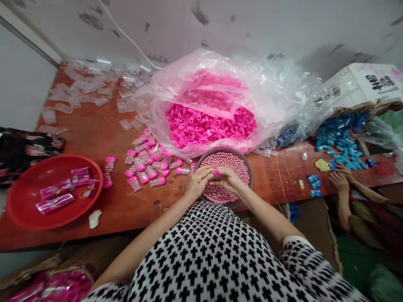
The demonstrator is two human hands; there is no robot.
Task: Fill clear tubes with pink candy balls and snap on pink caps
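Observation:
My left hand [197,181] and my right hand [229,179] meet over a round bowl [248,164] of small pink candy balls [225,161]. Both hands pinch a small clear container with a pink cap [217,172] between the fingertips. Just left of the bowl lies a heap of filled pink-capped containers [147,161]. Behind the bowl an open clear plastic bag [176,92] holds a mass of loose pink caps [209,126].
A red basin [19,197] with pink packets sits at the left on the brown table [103,134]. Empty clear containers [91,86] are scattered at the back left. At the right another person's hands [341,178] work by blue pieces [341,138] and a cardboard box [362,84].

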